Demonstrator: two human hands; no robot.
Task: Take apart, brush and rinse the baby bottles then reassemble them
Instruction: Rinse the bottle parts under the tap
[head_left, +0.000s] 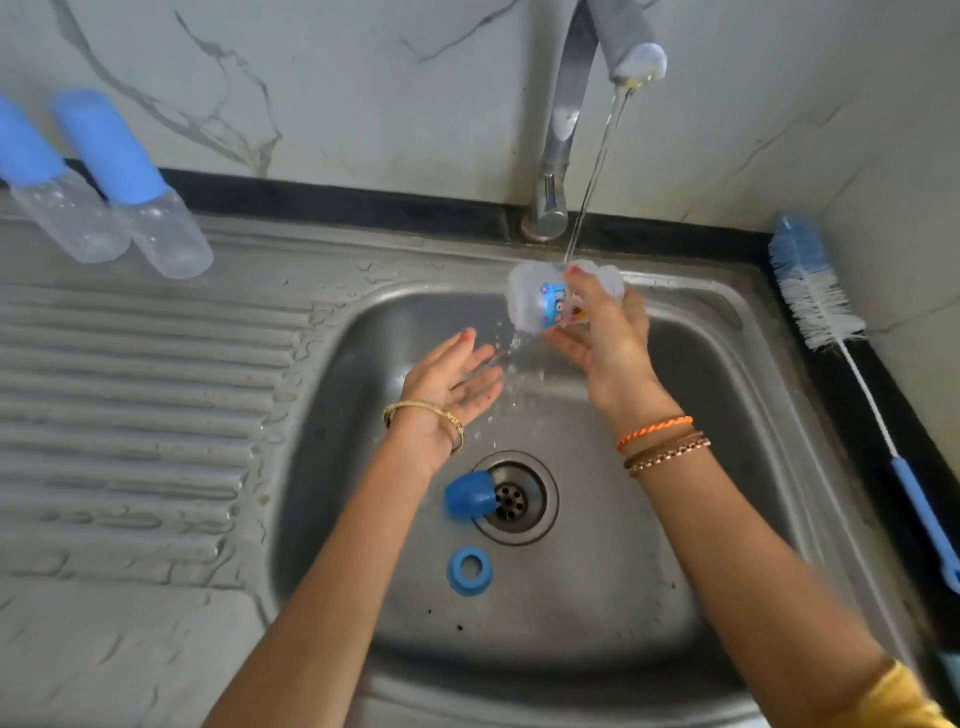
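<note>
My right hand (608, 348) grips a clear baby bottle body (535, 301) with a blue print, tipped over the steel sink (727, 364) under the running tap (561, 135). Water pours out of the bottle onto my left hand (452, 384), which is held open, palm up, just below and to the left, touching nothing. On the sink floor lie a blue cap (467, 496) beside the drain (514, 499) and a blue screw ring (469, 570) in front of it.
Two assembled bottles with blue caps (130, 187) stand on the ribbed drainboard (130, 415) at the far left. A bottle brush (831, 322) with a blue handle lies along the black counter edge on the right. A marble wall stands behind.
</note>
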